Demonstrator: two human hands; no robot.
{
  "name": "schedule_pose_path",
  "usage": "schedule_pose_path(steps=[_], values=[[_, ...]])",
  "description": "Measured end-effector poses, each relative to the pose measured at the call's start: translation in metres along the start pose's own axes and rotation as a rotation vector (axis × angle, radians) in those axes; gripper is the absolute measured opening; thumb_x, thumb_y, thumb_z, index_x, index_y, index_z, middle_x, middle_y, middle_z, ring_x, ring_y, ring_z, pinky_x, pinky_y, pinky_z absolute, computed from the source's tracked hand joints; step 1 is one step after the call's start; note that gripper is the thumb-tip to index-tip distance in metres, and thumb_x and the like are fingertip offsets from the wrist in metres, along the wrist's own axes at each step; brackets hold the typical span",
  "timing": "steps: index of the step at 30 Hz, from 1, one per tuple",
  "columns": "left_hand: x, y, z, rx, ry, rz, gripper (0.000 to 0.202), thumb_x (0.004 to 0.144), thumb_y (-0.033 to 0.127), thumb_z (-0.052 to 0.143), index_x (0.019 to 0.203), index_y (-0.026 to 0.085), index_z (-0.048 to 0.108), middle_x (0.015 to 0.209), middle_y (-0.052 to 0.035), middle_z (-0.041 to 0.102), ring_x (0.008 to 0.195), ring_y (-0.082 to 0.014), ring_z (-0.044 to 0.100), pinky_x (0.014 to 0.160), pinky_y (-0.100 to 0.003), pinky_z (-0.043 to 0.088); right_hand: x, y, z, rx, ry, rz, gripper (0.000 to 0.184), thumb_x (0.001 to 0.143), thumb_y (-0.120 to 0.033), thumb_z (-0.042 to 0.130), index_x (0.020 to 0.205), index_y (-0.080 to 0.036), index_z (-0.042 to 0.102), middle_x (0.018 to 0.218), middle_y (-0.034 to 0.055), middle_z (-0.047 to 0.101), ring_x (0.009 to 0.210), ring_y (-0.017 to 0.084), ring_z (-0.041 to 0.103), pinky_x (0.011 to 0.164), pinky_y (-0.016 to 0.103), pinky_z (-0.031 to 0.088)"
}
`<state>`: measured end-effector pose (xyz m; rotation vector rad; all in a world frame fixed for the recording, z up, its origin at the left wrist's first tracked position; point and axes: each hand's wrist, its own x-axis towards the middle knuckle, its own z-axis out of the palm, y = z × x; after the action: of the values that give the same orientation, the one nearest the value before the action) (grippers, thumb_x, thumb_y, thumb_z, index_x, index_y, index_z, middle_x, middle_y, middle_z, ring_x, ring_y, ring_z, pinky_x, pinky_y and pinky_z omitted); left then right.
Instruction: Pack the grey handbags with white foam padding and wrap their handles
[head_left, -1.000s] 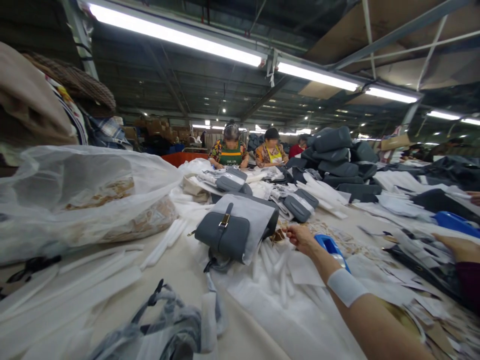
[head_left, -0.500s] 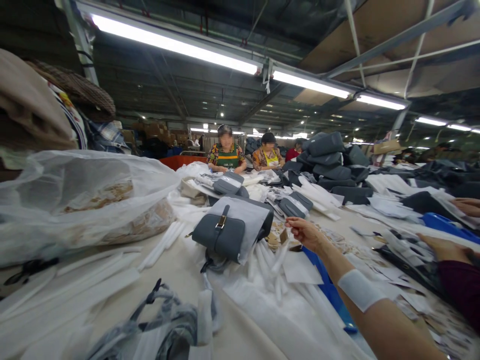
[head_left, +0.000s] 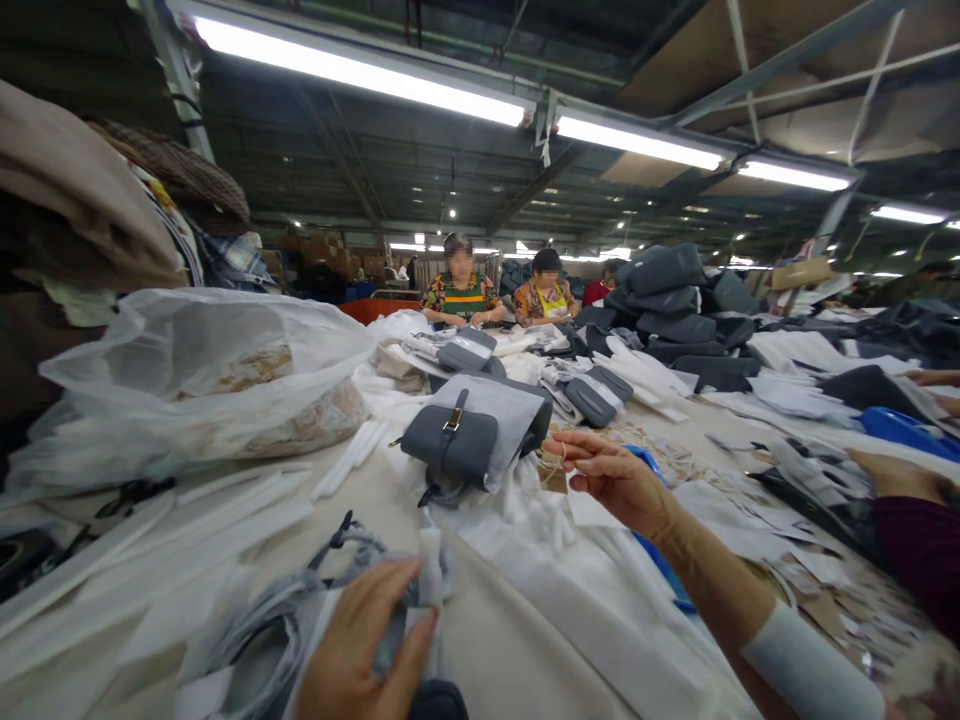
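Note:
My right hand (head_left: 619, 485) is closed in a pinch on a thin cream string loop, and a brown card hang tag (head_left: 555, 480) shows just below the fingers. To its left lies a slate-grey handbag (head_left: 450, 440) with a gold buckle and white tissue tucked round it. My left hand (head_left: 364, 645) is low in the view, slightly blurred, with thumb and fingers apart. It is over a grey bag strap (head_left: 262, 635) wrapped in clear film; whether it touches the strap I cannot tell.
A big translucent plastic bag (head_left: 202, 390) stands at left, near white foam strips (head_left: 225, 510). Grey handbags are piled (head_left: 667, 300) at back right. A co-worker's hand (head_left: 900, 475) in a purple sleeve is at far right. Two people sit across the table.
My left hand has come into view from below, over the wrapped strap. My right hand has shifted slightly left and nearer, with the string loop now visible. The view has moved a little.

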<state>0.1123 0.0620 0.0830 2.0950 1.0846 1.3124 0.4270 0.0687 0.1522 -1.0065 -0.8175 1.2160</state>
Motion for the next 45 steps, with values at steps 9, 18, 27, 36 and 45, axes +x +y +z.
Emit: schedule_pose_path(steps=[9,18,27,36,45], values=[[0.051,0.029,0.091,-0.163,-0.144,-0.110,0.022,0.073,0.021,0.058,0.092,0.019,0.069,0.100,-0.0110,0.066,0.101,-0.0288,0.053,0.094,-0.046,0.038,-0.045,0.030,0.047,0.121,-0.224,0.050,0.040,0.054,-0.011,0.066,0.093,-0.018,0.074,0.098,0.0083,0.072,0.070,0.010,0.059,0.058,0.017,0.042],[0.046,0.023,0.059,-0.413,-0.289,-0.420,0.019,0.069,0.034,0.061,0.064,0.016,0.064,0.056,-0.0008,0.060,0.052,-0.0124,0.045,0.052,-0.024,0.034,-0.053,0.049,0.043,0.093,-0.196,0.058,0.038,0.056,-0.016,0.067,0.094,-0.016,0.073,0.088,0.0094,0.073,0.062,0.010,0.054,0.056,0.020,0.038],[0.054,0.029,0.025,-0.682,-0.370,-0.655,0.032,0.062,0.043,0.071,0.068,0.013,0.061,0.055,-0.0015,0.061,0.045,-0.0082,0.048,0.044,-0.020,0.031,-0.059,0.094,0.052,0.016,-0.119,0.106,0.040,0.054,-0.018,0.068,0.093,-0.021,0.072,0.091,0.0052,0.070,0.071,0.013,0.052,0.060,0.023,0.037],[0.056,0.035,0.002,-0.890,-0.435,-0.697,0.030,0.063,0.038,0.077,0.066,0.012,0.063,0.044,0.0033,0.051,0.037,-0.0043,0.040,0.039,-0.016,0.027,-0.079,0.119,0.069,-0.173,-0.181,0.025,0.030,0.070,-0.044,0.065,0.085,-0.018,0.066,0.080,0.0018,0.058,0.078,0.017,0.049,0.070,0.027,0.038],[0.055,0.042,0.003,-0.961,-0.386,-0.694,0.026,0.062,0.034,0.079,0.065,0.013,0.064,0.042,0.0035,0.051,0.036,-0.0045,0.041,0.038,-0.016,0.028,-0.115,0.128,0.111,-0.604,-0.094,-0.358,0.019,0.069,-0.029,0.064,0.074,-0.022,0.047,0.068,-0.0019,0.048,0.062,0.014,0.044,0.057,0.026,0.036]])
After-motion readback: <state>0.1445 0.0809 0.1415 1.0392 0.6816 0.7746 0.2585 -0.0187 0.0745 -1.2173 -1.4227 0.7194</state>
